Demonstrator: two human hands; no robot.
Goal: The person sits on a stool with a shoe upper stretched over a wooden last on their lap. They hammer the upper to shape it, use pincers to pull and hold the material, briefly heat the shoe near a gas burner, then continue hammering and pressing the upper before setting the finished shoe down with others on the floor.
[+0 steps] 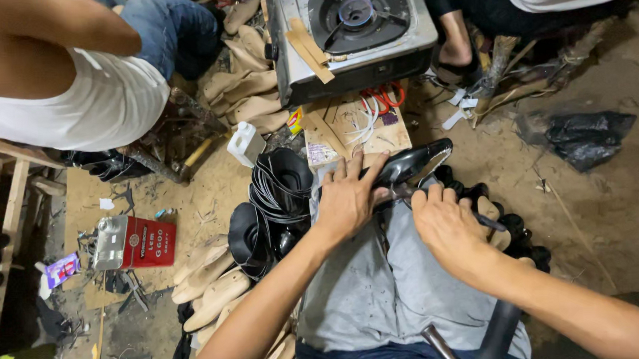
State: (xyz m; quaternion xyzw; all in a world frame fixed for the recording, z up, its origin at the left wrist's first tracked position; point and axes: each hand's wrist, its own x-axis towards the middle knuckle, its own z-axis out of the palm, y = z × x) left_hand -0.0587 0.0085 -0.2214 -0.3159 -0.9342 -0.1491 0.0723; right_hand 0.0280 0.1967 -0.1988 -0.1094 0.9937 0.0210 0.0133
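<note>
i see my left hand [346, 200] clamped over a black shoe [410, 164] on my lap; my right hand [445, 220] is closed on a tool [491, 222] at the shoe's edge.

Stacked black uppers [280, 185] crowd the left; the gas stove [352, 32] blocks ahead.

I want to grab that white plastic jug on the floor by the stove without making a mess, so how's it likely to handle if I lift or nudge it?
The white plastic jug looks thin-walled, so probably light unless full; its contents cannot be seen. It stands tilted among scraps beside the wooden lasts, so a nudge may tip it. Its smooth sides could be slippery.
</note>
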